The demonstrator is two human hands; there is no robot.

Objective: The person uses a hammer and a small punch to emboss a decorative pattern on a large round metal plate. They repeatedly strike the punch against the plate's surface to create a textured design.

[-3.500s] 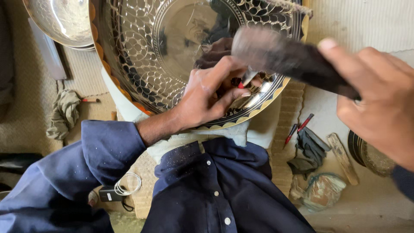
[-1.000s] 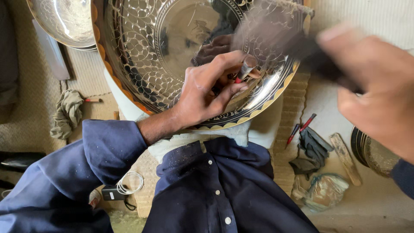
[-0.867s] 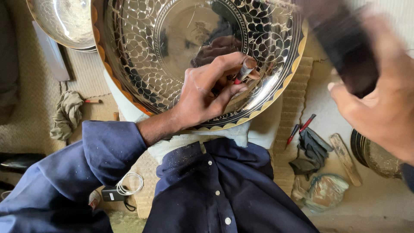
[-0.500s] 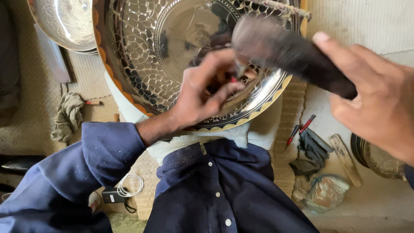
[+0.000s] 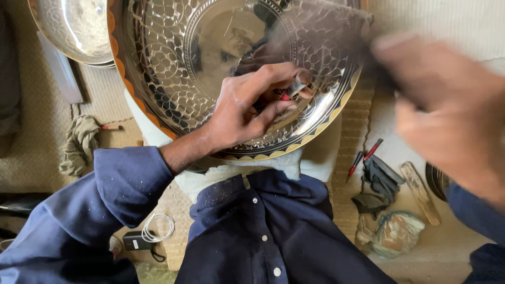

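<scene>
head cam | looks straight down | close over lap, tray (image 5: 158,63)

Off to the side there's a second metal bowl (image 5: 73,29), a knotted rag (image 5: 79,144), red pens (image 5: 364,156), a wooden stick (image 5: 419,192), and a coiled white cable (image 5: 158,227).

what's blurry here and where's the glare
Head view: the right hand and the dark tool it holds are smeared by motion blur; the left hand gripping a small punch is sharp; bright glare streaks the engraved metal tray and the second dish at upper left.
</scene>
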